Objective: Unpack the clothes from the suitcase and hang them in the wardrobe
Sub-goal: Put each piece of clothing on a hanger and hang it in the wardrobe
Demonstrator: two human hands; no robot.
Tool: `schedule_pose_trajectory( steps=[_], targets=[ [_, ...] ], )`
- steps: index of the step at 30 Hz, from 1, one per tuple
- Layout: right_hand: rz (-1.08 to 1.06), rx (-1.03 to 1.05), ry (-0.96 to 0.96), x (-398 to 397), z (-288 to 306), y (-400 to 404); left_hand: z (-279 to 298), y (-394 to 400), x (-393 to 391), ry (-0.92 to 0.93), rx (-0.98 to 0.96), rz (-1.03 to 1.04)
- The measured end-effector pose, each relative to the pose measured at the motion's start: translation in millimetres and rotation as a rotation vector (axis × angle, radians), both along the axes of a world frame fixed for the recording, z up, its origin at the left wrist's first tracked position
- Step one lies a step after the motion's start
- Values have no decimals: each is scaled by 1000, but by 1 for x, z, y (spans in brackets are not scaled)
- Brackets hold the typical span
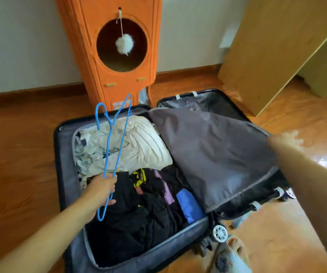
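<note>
One open suitcase [66, 154] lies on the wooden floor [20, 150], its near-left half packed with white clothes [139, 146] far and dark clothes [139, 209] near. One grey divider flap [213, 150] covers the right half. The left hand [101, 189] grips one blue hanger [117, 134] above the clothes. The right hand [284, 140] is blurred at the flap's edge; its grip cannot be determined.

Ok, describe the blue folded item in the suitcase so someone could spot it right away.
Start at the open suitcase on the wooden floor, packed left half. Look along its inner edge by the grey divider flap: the blue folded cloth is wedged beside the black clothes. It is the only solid blue garment there.
</note>
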State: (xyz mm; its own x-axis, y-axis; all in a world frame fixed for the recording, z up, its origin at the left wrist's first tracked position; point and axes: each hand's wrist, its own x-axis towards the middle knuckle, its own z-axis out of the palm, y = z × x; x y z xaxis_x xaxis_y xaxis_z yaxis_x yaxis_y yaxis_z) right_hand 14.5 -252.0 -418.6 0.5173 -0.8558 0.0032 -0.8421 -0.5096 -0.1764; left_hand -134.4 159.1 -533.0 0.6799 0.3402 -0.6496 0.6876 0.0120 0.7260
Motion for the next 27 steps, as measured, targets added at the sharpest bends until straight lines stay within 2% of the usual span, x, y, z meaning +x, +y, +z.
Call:
schedule_pose_trajectory(
  steps=[1,2,4,7,9,11,12,14,16,18,20,22,23,24,27],
  targets=[
    [245,248,85,-1,-13,-4,0,-7,3,0,-4,-32],
    [402,365,167,4,-23,4,0,-14,5,-2,-13,-62],
    [662,535,171,7,-37,43,4,-28,6,-16,-13,-110],
    [959,1014,270,-8,-50,123,16,-47,8,-44,94,-254],
    [1119,1216,327,-28,-47,166,20,-60,8,-57,207,-378],
    [1202,1243,149,-39,-50,196,18,-73,3,-32,346,-531],
    [1170,1275,5,-41,-49,208,16,-78,0,-29,387,-607],
    [992,1408,-293,-38,-41,226,12,-81,-4,-65,348,-746],
    [783,1371,-475,-24,-37,226,11,-73,-5,-79,199,-860],
    [767,1175,-456,-4,-43,213,5,-56,-6,-39,139,-917],
    [858,893,-395,8,-48,194,-11,-38,-14,80,305,-995],
    [945,645,-343,13,-52,174,-28,-23,-27,178,632,-1194],
    [993,562,-321,14,-53,166,-34,-19,-33,166,741,-1262],
    [1034,516,-311,15,-54,160,-38,-16,-36,148,793,-1269],
    [1036,469,-309,21,-57,152,-26,-15,-34,194,737,-1281]
  ],
)
